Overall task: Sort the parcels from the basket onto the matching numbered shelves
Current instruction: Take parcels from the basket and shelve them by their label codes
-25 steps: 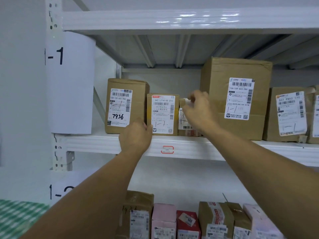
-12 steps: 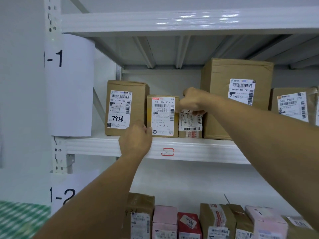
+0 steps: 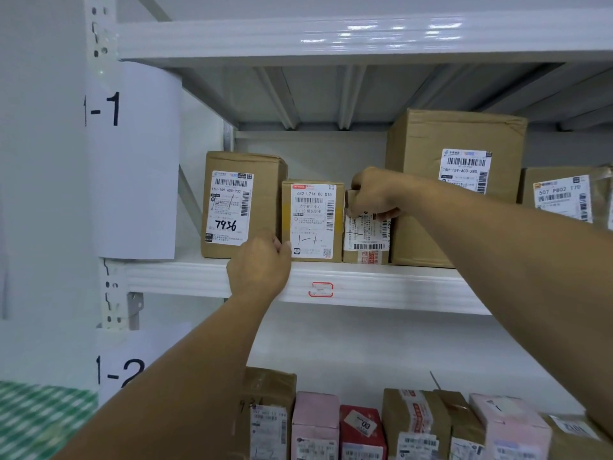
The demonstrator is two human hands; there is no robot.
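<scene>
Small parcel (image 3: 365, 239): short brown carton, white shipping label with barcodes across its front, a pen stroke on the label, red-printed tape along the bottom edge. It stands upright on the shelf (image 3: 381, 287) beside the "1-1" sign (image 3: 139, 161), wedged between the 642 box (image 3: 311, 224) on its left and the large box (image 3: 428, 180) on its right, touching or nearly touching both.

Right hand (image 3: 373, 194) holds it from above: grip closed, fingers curled over the top edge, thumb on the label front.

Left hand (image 3: 258, 267) sits at the shelf's front edge, fingers curled in at the lower left corner of the 642 box, by the gap to the 7936 box (image 3: 232, 207). Cannot tell whether that grip has hold of anything.

The 642 box has "1-1" handwritten on its label. The large box is the tallest in the row. Another brown box (image 3: 560, 194) stands further right. A red-outlined tag (image 3: 320, 289) is on the shelf beam.

Below, next to a "1-2" sign (image 3: 122, 370), is a row of brown cartons, a pink box (image 3: 315, 416) and a red box (image 3: 361, 426). Green checked cloth (image 3: 39, 419) at lower left.
</scene>
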